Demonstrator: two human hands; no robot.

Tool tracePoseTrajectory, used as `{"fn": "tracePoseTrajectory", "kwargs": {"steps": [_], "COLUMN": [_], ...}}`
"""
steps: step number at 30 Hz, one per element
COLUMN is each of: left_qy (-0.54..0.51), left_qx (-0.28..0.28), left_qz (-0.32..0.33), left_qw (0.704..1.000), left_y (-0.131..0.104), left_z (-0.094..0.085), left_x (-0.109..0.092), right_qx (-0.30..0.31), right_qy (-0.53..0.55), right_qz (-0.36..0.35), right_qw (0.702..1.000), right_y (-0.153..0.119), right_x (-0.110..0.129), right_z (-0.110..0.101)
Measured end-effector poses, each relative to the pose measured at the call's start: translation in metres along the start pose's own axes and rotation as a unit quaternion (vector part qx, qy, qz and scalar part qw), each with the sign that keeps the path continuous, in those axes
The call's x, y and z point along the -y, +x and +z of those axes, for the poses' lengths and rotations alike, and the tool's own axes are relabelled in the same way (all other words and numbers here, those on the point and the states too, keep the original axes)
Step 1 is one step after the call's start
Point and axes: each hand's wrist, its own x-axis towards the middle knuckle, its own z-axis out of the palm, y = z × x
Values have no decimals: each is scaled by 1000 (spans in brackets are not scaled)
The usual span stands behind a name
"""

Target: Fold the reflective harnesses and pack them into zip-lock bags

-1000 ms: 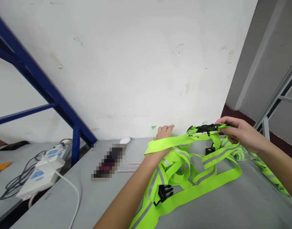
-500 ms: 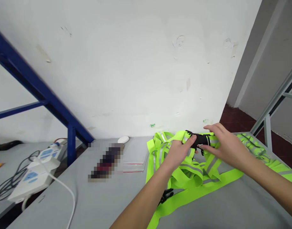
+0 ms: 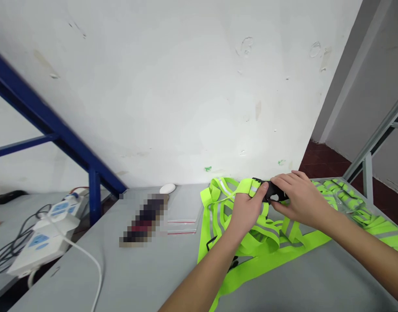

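Observation:
Both my hands meet at a black plastic buckle [image 3: 269, 190] fixed to neon-yellow reflective straps. My left hand [image 3: 249, 208] is closed on the buckle's left end, thumb on top. My right hand [image 3: 298, 197] is closed over its right end, fingers above and thumb below. Below and around them lies a loose tangle of neon-yellow strap [image 3: 260, 232] with grey reflective stripes. A wide yellow band [image 3: 260, 268] runs along the front of the tangle. Another black fitting on the straps is partly hidden behind my left forearm.
More folded yellow reflective straps [image 3: 357, 212] lie to the right, some in clear plastic. Clear bags with red seams [image 3: 182, 216], a white oval object [image 3: 167, 188] and a blurred-out item [image 3: 145, 221] are left. Power strips [image 3: 44, 242] with cables and a blue metal frame [image 3: 94, 182] stand further left.
My right hand has moved left and closed from a loose, spread grip onto the buckle's right end. My left hand keeps its hold. The view has shifted slightly.

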Motion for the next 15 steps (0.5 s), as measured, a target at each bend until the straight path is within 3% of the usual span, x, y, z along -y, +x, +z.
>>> {"fn": "tracePoseTrajectory", "kwargs": {"steps": [4,15], "left_qy": [0,49], "left_qx": [-5,24], "left_qz": [-7,-23], "left_qw": [1000,998], "left_y": [3,2], "left_z": [-5,-3], "left_x": [3,5], "right_qx": [67,80], "right_qy": [69,-12], "right_qz": [-30,-72], "right_qw": [995,994], "right_y": [2,10], "right_x": [-7,-10], "right_z": [-3,-5]}}
